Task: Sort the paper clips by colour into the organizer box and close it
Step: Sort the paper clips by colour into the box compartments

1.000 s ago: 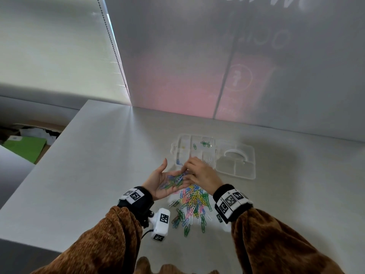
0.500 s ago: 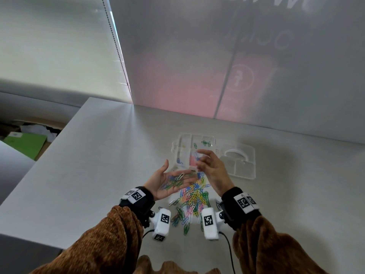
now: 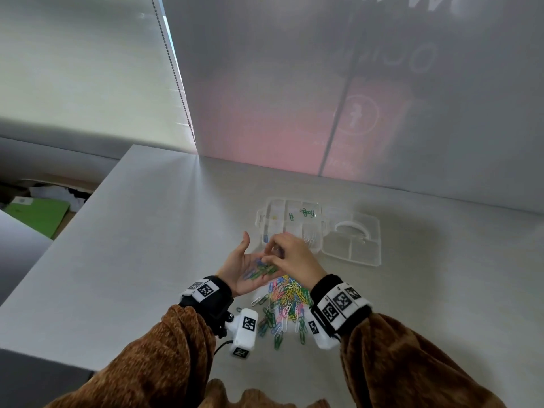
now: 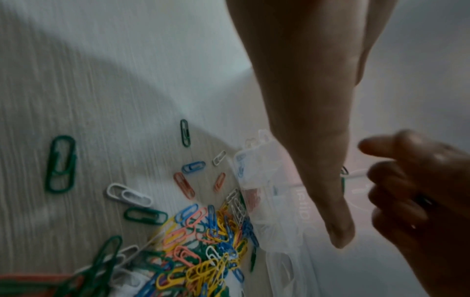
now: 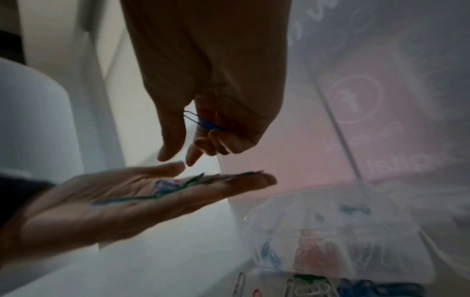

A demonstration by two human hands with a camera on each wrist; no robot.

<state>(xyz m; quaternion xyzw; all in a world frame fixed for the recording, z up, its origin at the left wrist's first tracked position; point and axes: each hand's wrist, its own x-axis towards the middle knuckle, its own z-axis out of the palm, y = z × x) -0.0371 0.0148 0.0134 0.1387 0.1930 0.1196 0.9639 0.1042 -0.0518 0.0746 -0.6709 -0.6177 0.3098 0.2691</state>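
Note:
My left hand (image 3: 242, 267) lies palm up above the table, and several green and blue paper clips (image 3: 260, 269) rest on its flat palm (image 5: 142, 199). My right hand (image 3: 287, 254) hovers over that palm, thumb and forefinger pointing down at the clips. A blue paper clip (image 5: 209, 125) is tucked in its curled fingers. The clear organizer box (image 3: 285, 205) lies open just beyond the hands, with a few clips in its compartments. A mixed-colour pile of clips (image 3: 287, 300) lies on the table under my wrists.
The box's clear lid (image 3: 354, 245) lies flat to the right of the compartments. Loose green, white and orange clips (image 4: 61, 163) are scattered left of the pile. A frosted wall stands behind the table, and the table's left edge (image 3: 97, 207) drops off.
Half a second ago my right hand was out over the organizer box; it has come back over the left palm. The left hand has stayed palm up.

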